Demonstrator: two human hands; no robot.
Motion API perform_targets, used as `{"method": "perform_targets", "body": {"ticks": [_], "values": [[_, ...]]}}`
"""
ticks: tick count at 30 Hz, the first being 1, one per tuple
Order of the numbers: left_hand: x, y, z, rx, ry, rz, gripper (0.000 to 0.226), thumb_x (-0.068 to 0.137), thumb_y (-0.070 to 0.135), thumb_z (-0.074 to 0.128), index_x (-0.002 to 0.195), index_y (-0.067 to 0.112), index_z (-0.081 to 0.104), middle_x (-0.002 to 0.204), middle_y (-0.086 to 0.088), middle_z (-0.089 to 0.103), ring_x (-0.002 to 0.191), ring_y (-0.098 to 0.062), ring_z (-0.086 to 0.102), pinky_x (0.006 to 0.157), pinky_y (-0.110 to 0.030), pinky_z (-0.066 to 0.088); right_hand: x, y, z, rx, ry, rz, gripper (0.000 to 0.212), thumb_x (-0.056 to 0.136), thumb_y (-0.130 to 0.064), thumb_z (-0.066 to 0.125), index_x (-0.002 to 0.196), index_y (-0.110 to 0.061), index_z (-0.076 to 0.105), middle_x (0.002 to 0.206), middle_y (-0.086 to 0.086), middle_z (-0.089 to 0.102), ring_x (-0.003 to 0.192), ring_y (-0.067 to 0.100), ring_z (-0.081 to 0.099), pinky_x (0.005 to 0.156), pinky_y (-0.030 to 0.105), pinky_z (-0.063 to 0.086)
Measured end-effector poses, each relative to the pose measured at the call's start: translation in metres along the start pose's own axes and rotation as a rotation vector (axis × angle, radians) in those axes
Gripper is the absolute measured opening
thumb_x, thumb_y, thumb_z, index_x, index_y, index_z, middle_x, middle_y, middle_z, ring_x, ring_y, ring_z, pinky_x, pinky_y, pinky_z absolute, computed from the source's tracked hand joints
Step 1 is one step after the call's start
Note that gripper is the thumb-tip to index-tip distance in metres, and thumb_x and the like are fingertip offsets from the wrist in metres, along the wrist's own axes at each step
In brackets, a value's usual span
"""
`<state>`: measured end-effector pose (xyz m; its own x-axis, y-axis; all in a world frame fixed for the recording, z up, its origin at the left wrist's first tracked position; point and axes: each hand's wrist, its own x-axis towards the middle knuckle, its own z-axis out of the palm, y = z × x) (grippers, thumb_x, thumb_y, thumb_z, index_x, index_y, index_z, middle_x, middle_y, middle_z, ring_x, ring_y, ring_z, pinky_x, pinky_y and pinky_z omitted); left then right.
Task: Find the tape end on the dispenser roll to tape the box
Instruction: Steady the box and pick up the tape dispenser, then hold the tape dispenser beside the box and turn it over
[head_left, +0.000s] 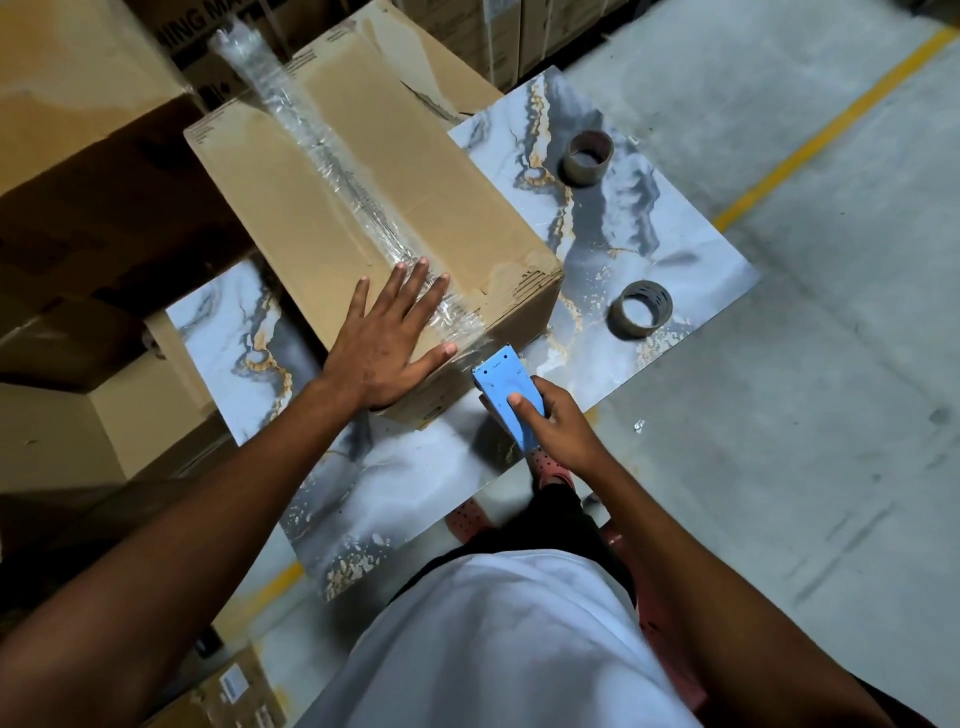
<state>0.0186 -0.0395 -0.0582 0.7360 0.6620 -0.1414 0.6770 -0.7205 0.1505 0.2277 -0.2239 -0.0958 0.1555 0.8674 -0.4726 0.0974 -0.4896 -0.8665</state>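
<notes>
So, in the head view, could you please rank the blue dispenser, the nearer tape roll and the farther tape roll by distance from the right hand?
From the right hand:
1. Blue dispenser, gripped in that hand beside the box's near corner.
2. Nearer tape roll, on the marbled table, up and to the right.
3. Farther tape roll, farther back on the table.

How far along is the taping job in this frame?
Done: a clear tape strip already runs along the box top seam. In hand: the left hand presses the tape's near end flat while the right hand grips the blue dispenser at the box's edge. Left: cutting the tape free.
</notes>
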Motion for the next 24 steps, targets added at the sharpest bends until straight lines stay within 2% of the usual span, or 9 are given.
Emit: {"method": "perform_targets", "body": {"ticks": [2, 5, 7, 13, 16, 18, 20, 21, 24], "values": [[0.0, 0.0, 0.0, 0.002, -0.005, -0.001, 0.085, 0.102, 0.075, 0.02, 0.171, 0.033, -0.005, 0.181, 0.0, -0.01, 0.167, -0.025, -0.007, 0.131, -0.061, 0.001, -0.003, -0.003, 0.0, -0.043, 0.0, 0.0, 0.056, 0.093, -0.058, 0.054, 0.132, -0.019, 0.061, 0.13, -0.002, 0.068, 0.108, 0.013, 0.069, 0.084, 0.031, 0.064], [0.001, 0.001, 0.0, 0.003, -0.011, -0.009, 0.085, 0.102, 0.075, 0.021, 0.171, 0.033, -0.005, 0.181, 0.0, -0.01, 0.167, -0.024, -0.007, 0.131, -0.061, 0.0, -0.007, -0.006, -0.002, -0.087, 0.009, 0.004, 0.053, 0.095, -0.059, 0.054, 0.131, -0.02, 0.06, 0.133, -0.003, 0.067, 0.107, 0.015, 0.07, 0.085, 0.043, 0.064], [0.002, 0.002, -0.001, -0.001, -0.01, -0.016, 0.085, 0.102, 0.074, 0.022, 0.171, 0.033, -0.005, 0.181, 0.0, -0.009, 0.167, -0.024, -0.007, 0.131, -0.061, 0.0, -0.009, -0.007, -0.003, -0.117, 0.019, 0.006, 0.049, 0.098, -0.057, 0.054, 0.13, -0.021, 0.06, 0.132, -0.004, 0.068, 0.106, 0.015, 0.07, 0.086, 0.045, 0.064], [0.003, 0.004, -0.002, -0.016, -0.02, -0.048, 0.086, 0.101, 0.076, 0.021, 0.171, 0.034, -0.005, 0.181, 0.002, -0.009, 0.167, -0.022, -0.006, 0.13, -0.064, 0.002, -0.016, -0.017, -0.005, -0.151, 0.032, 0.063, 0.043, 0.099, -0.056, 0.054, 0.128, -0.025, 0.061, 0.125, -0.004, 0.068, 0.101, 0.015, 0.07, 0.084, 0.04, 0.065], [0.006, 0.008, -0.003, -0.028, -0.02, -0.095, 0.085, 0.1, 0.078, 0.018, 0.17, 0.037, -0.007, 0.181, 0.002, -0.01, 0.167, -0.024, -0.006, 0.129, -0.065, 0.0, -0.019, -0.026, -0.008, -0.229, 0.053, 0.088, 0.037, 0.1, -0.057, 0.052, 0.116, -0.026, 0.064, 0.11, -0.001, 0.071, 0.094, 0.016, 0.069, 0.081, 0.036, 0.062], [0.008, 0.011, -0.003, -0.036, -0.011, -0.119, 0.085, 0.1, 0.079, 0.018, 0.17, 0.037, -0.005, 0.181, 0.002, -0.008, 0.167, -0.025, -0.004, 0.129, -0.065, 0.0, -0.02, -0.034, -0.01, -0.274, 0.069, 0.109, 0.043, 0.1, -0.06, 0.05, 0.111, -0.022, 0.067, 0.103, 0.002, 0.072, 0.091, 0.019, 0.07, 0.073, 0.032, 0.057], [0.008, 0.012, -0.002, -0.04, 0.0, -0.13, 0.085, 0.1, 0.078, 0.018, 0.171, 0.036, -0.003, 0.181, 0.001, -0.005, 0.167, -0.025, -0.002, 0.129, -0.065, 0.0, -0.019, -0.046, -0.012, -0.329, 0.062, 0.174, 0.051, 0.1, -0.062, 0.049, 0.114, -0.017, 0.069, 0.107, 0.004, 0.073, 0.092, 0.021, 0.071, 0.069, 0.03, 0.055], [0.008, 0.012, -0.002, -0.039, 0.003, -0.132, 0.085, 0.1, 0.078, 0.018, 0.171, 0.036, -0.002, 0.181, 0.001, -0.005, 0.167, -0.025, -0.001, 0.129, -0.066, 0.001, -0.018, -0.053, -0.013, -0.36, 0.044, 0.221, 0.054, 0.1, -0.062, 0.048, 0.116, -0.015, 0.069, 0.11, 0.006, 0.073, 0.094, 0.023, 0.071, 0.072, 0.032, 0.056], [0.008, 0.012, -0.002, -0.043, 0.007, -0.132, 0.085, 0.1, 0.078, 0.018, 0.171, 0.036, -0.003, 0.181, 0.001, -0.005, 0.167, -0.026, -0.001, 0.129, -0.066, 0.001, -0.011, -0.072, -0.019, -0.406, -0.045, 0.359, 0.058, 0.1, -0.063, 0.046, 0.123, -0.012, 0.064, 0.117, 0.005, 0.068, 0.1, 0.029, 0.07, 0.091, 0.047, 0.061]]}}
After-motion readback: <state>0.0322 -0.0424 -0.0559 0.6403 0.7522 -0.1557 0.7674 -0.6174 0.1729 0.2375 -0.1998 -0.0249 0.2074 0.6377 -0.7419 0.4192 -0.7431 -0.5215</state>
